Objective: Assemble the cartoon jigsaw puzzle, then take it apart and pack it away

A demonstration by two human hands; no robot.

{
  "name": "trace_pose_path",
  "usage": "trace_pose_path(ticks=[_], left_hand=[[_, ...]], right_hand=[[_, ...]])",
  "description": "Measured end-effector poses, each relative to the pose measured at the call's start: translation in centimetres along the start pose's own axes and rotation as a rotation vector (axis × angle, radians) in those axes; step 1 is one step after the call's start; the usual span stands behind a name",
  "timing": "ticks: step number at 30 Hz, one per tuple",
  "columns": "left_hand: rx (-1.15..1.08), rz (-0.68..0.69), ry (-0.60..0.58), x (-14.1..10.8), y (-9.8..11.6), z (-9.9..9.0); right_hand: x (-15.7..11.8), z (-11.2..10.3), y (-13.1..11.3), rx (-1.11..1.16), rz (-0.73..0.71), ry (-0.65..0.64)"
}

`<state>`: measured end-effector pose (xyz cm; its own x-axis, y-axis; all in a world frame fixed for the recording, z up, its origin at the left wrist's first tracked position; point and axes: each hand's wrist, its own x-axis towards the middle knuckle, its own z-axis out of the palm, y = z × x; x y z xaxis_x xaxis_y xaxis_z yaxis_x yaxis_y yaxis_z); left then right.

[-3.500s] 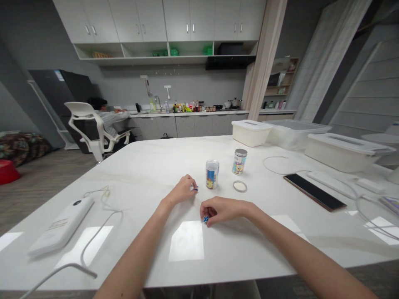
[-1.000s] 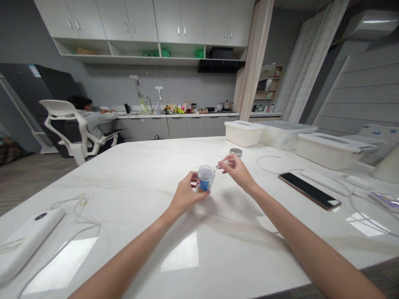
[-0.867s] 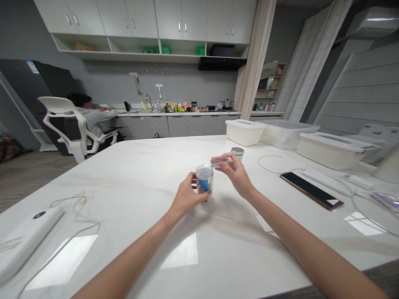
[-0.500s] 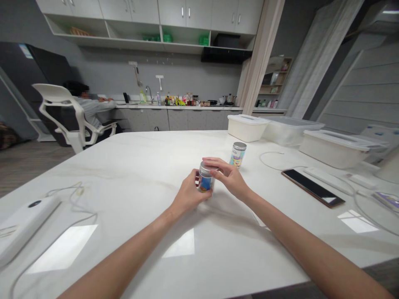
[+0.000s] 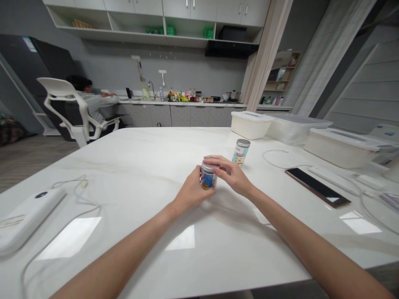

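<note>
A small jar (image 5: 208,179) with a blue picture label and a silver lid stands upright near the middle of the white table (image 5: 149,166). My left hand (image 5: 191,189) is wrapped round its body from the left, thumb across the front. From the right, my right hand (image 5: 232,174) lies over the lid, fingers across the top and thumb at the near rim. Just behind my right hand stands a second silver-lidded jar (image 5: 241,153) with a colourful cartoon label, touched by neither hand as far as shows.
Lidded plastic boxes (image 5: 339,148) line the back right. Nearer lie a dark phone-like slab (image 5: 316,187), a white power strip and cables. A white device (image 5: 31,218) with a cable is at left. A person (image 5: 96,106) sits beyond, by a white chair (image 5: 62,89).
The view has shifted slightly, so the surroundings sit a little higher and mostly further right. Both hands keep much the same hold on the jar and its lid.
</note>
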<state>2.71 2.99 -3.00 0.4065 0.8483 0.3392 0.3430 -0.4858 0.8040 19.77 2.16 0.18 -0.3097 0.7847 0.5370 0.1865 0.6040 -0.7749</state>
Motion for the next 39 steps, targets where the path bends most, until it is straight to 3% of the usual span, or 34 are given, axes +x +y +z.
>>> trace_pose_path(ticks=[9, 15, 20, 23, 25, 29, 34, 39], left_hand=[[-0.019, -0.091, 0.001, -0.1, 0.6, 0.5], [0.114, -0.088, 0.095, -0.5, 1.5, 1.2], [0.176, -0.146, 0.197, -0.5, 2.2, 0.4], [0.24, -0.176, 0.265, -0.3, 2.2, -0.2], [0.252, -0.147, 0.242, -0.3, 2.3, -0.3], [0.252, -0.066, 0.151, -0.5, 2.8, 0.1], [0.353, -0.058, 0.219, -0.8, 3.0, 0.7], [0.289, -0.108, 0.251, 0.8, 1.6, -1.3]], right_hand=[[0.1, 0.7, 0.1, 0.012, 0.011, 0.031], [-0.1, 1.6, -0.5, -0.213, 0.016, 0.198], [-0.8, 2.1, -1.0, -0.007, -0.069, 0.106], [-1.0, 2.0, -1.1, 0.018, -0.127, 0.262], [-1.0, 1.8, -1.2, -0.01, -0.143, 0.323], [-0.6, 1.7, -1.3, 0.105, -0.058, 0.226], [-0.2, 2.0, -1.6, 0.155, -0.002, 0.284], [-0.2, 2.3, -0.6, 0.051, 0.079, 0.319]])
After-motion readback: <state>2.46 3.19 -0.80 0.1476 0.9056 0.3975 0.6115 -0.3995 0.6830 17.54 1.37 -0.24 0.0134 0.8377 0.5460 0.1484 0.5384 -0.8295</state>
